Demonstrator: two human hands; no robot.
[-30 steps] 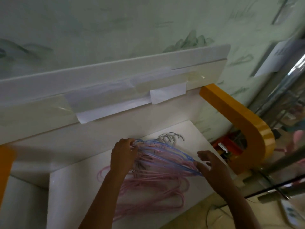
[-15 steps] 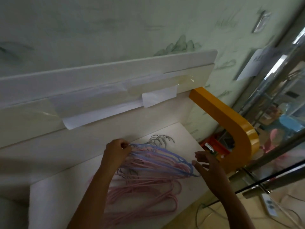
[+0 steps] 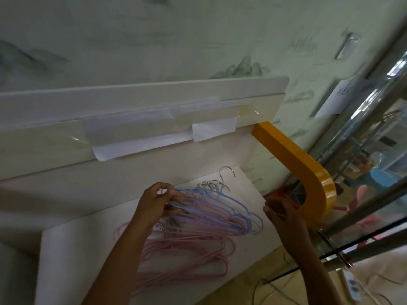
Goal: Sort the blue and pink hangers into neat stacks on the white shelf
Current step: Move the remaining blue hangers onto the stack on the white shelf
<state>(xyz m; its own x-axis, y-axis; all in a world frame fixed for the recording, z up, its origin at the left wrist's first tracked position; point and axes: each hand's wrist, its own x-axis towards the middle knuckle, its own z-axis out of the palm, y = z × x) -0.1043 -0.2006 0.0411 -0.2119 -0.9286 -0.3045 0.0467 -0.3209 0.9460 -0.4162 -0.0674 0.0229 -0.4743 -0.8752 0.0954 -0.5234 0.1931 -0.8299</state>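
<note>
On the flat white shelf, our left hand still pinches the thin blue wire hangers atop the pink wire hangers, while our right hand, loosely curled and holding nothing, has drawn off their end. Right of the shelf curves an orange bracket against pale green wallpaper.

Two hands: left, right. Blue hangers, pink hangers: tangled, uncountable. One white shelf.
</note>
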